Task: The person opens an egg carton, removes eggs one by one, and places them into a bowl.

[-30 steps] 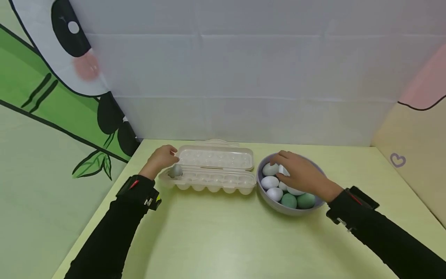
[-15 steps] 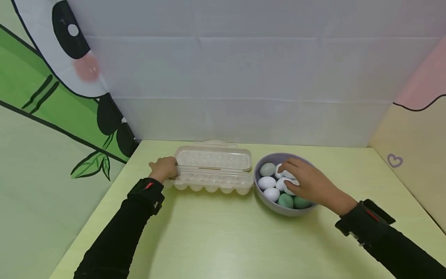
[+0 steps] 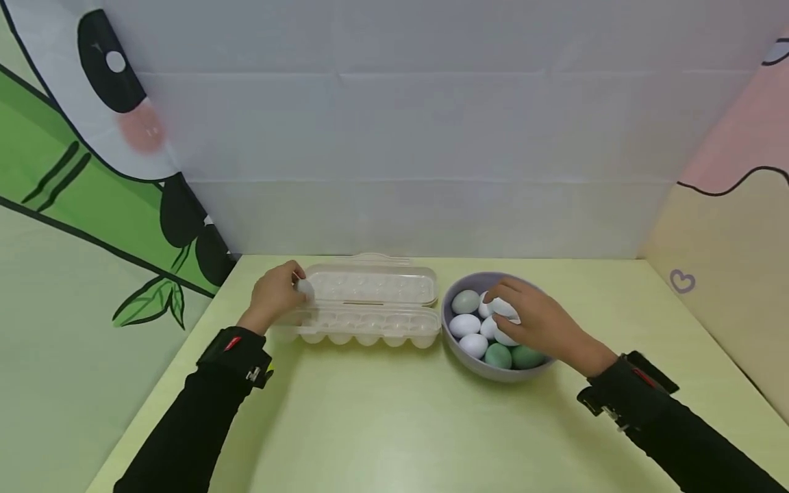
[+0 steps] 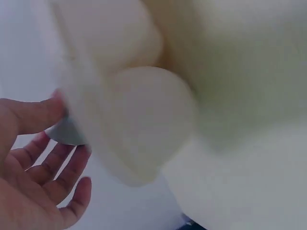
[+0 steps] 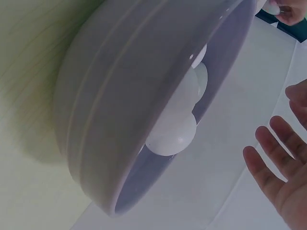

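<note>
In the head view my left hand (image 3: 276, 294) pinches a pale grey-green egg (image 3: 305, 290) over the left end of a clear plastic egg carton (image 3: 372, 320). The left wrist view shows that egg (image 4: 68, 131) between thumb and fingers, partly hidden by the carton's rounded cups (image 4: 148, 115). My right hand (image 3: 539, 320) hovers over a grey-purple bowl (image 3: 452, 342) of eggs. Its fingers are spread and loosely bent, with nothing between them in the right wrist view. White eggs (image 5: 172, 132) lie below it; green eggs (image 3: 498, 356) sit at the bowl's near side.
The carton's lid (image 3: 370, 284) lies folded back toward the wall (image 3: 394, 137). Carton and bowl stand side by side on a pale yellow table (image 3: 370, 418), close to its back edge. A printed panel (image 3: 74, 253) borders the left side.
The left hand dipped to the carton's left end, hiding the egg there, and has now risen with an egg in its fingers. The right hand stays over the bowl, its position slightly shifted.
</note>
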### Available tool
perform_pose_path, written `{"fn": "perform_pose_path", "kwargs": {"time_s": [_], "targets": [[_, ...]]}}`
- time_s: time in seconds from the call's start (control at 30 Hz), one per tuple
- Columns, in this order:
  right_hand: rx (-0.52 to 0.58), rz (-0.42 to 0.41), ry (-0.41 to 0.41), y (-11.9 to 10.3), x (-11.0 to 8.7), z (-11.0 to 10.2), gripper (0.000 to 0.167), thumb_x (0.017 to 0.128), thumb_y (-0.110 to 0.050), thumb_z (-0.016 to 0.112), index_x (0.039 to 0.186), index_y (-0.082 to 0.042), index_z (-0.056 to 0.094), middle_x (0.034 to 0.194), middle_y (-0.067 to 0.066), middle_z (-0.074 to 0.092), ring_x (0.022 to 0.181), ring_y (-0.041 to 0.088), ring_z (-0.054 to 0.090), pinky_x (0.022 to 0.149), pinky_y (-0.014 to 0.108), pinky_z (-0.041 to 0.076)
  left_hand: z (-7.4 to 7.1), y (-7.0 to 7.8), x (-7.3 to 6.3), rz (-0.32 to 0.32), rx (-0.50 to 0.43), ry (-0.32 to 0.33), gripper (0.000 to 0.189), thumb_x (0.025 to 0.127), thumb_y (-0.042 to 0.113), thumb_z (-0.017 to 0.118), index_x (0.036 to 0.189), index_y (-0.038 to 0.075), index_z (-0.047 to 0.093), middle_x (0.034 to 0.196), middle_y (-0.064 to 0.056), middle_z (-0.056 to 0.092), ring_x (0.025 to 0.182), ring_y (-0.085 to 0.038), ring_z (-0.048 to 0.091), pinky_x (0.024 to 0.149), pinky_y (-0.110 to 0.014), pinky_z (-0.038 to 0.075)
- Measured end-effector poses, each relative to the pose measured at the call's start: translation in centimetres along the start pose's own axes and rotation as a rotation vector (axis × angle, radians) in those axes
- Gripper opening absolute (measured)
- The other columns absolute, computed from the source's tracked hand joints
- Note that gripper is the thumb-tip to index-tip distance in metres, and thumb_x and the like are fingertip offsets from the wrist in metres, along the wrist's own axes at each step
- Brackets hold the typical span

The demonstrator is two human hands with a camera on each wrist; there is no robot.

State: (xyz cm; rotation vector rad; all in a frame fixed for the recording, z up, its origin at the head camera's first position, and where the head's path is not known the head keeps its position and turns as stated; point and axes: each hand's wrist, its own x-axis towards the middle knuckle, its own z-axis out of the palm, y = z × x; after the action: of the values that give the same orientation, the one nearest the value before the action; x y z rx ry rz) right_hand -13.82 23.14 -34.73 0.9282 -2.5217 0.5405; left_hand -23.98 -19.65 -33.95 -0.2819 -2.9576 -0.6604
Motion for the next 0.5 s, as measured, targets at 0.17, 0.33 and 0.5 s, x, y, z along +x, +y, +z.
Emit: {"fn": "perform_pose_path", "kwargs": {"time_s": [0.17, 0.33, 0.5], "targets": [[0.008, 0.011, -0.007, -0.5, 0.7, 0.4, 0.023, 0.084, -0.003, 0.067, 0.106, -0.008, 0.063, 0.107, 0.004, 0.06, 0.093, 0.021, 0.059, 0.072, 0.037, 0.049, -0.9, 2.6, -1.4, 0.134, -0.256, 0.081, 0.043, 0.083, 0.003, 0.072, 0.118, -0.002, 0.047, 0.108, -0.026, 0.058, 0.099, -0.04, 0.058, 0.08, -0.051, 0.047], [0.072, 0.032, -0.024, -2.0, 1.8, 0.4, 0.024, 0.086, -0.013, 0.07, 0.109, -0.012, 0.062, 0.111, 0.003, 0.06, 0.096, 0.017, 0.058, 0.074, 0.034, 0.049, -1.1, 6.8, -3.4, 0.252, -0.477, 0.022, 0.054, 0.084, -0.002, 0.07, 0.133, 0.0, 0.049, 0.114, -0.023, 0.058, 0.101, -0.038, 0.06, 0.083, -0.045, 0.051], [0.179, 0.046, 0.001, -4.6, 3.3, 0.6, 0.039, 0.082, -0.023, 0.075, 0.116, -0.013, 0.059, 0.114, -0.001, 0.06, 0.1, 0.013, 0.058, 0.08, 0.031, 0.049, -0.4, 11.0, -5.3, 0.289, -0.673, -0.055, 0.036, 0.081, -0.004, 0.072, 0.116, -0.003, 0.063, 0.116, -0.019, 0.059, 0.098, -0.033, 0.063, 0.079, -0.036, 0.054]]}}
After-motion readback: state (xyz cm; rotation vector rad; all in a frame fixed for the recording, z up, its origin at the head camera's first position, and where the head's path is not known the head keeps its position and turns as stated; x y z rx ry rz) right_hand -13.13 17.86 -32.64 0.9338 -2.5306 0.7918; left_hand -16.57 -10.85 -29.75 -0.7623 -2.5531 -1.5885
